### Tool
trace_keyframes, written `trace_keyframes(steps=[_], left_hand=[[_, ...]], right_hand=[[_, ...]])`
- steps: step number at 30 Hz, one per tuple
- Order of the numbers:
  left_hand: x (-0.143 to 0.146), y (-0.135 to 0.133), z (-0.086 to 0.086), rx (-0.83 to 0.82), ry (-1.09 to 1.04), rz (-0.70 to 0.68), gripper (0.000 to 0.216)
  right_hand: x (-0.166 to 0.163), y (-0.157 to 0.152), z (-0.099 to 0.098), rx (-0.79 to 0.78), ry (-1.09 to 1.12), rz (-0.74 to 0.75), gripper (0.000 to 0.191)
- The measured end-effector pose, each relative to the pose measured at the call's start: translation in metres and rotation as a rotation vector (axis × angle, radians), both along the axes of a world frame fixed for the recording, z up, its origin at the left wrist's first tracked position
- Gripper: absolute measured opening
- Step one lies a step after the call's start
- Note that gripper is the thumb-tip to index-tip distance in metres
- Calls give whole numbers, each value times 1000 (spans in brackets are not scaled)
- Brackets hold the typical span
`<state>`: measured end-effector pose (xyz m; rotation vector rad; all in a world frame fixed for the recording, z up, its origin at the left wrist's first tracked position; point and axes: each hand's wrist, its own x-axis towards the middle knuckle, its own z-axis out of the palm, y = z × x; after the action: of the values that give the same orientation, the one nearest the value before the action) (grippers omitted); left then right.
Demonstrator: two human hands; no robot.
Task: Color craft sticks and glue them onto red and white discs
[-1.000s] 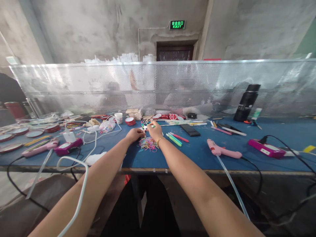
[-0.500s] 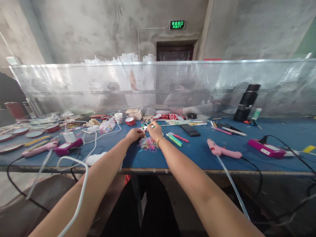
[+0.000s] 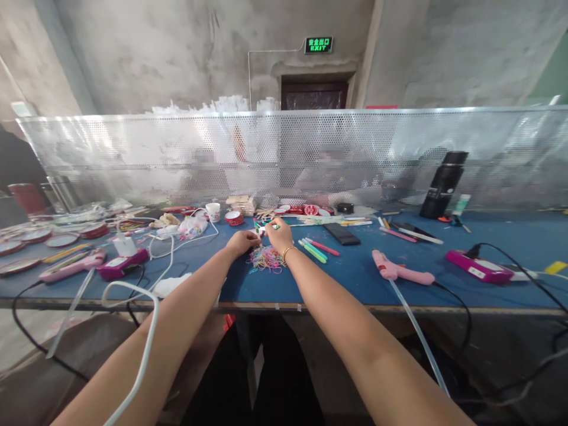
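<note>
My left hand [image 3: 243, 242] is closed, its fingertips pinching a thin, stick-like piece with some green on it [image 3: 257, 226]. My right hand [image 3: 279, 236] is wrapped round a white marker with a green end [image 3: 270, 227], its tip side pointing left toward that piece. Both hands are close together over the blue tabletop. Just below them lies a tangled heap of multicoloured strings or rubber bands [image 3: 266, 260]. To the right of my right hand rest several coloured markers [image 3: 314, 251], green and red among them. The fingertips are too small to see in detail.
A black phone-like slab [image 3: 341, 234] and a pink glue gun [image 3: 399, 272] lie to the right, with a black bottle [image 3: 444, 184] behind. On the left are a purple power box [image 3: 122, 265], a white cable [image 3: 153, 319] and red-rimmed discs [image 3: 62, 239]. A perforated metal screen [image 3: 284, 154] borders the back.
</note>
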<state>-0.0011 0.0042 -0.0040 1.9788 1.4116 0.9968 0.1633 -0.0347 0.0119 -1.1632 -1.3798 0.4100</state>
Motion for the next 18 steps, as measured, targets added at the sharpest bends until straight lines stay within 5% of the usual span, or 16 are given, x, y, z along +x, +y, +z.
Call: trace_keyframes(steps=[18], left_hand=[[-2,4,-2,4,7,-7,29]], right_hand=[[1,-3,2,-5,1,-6,18]])
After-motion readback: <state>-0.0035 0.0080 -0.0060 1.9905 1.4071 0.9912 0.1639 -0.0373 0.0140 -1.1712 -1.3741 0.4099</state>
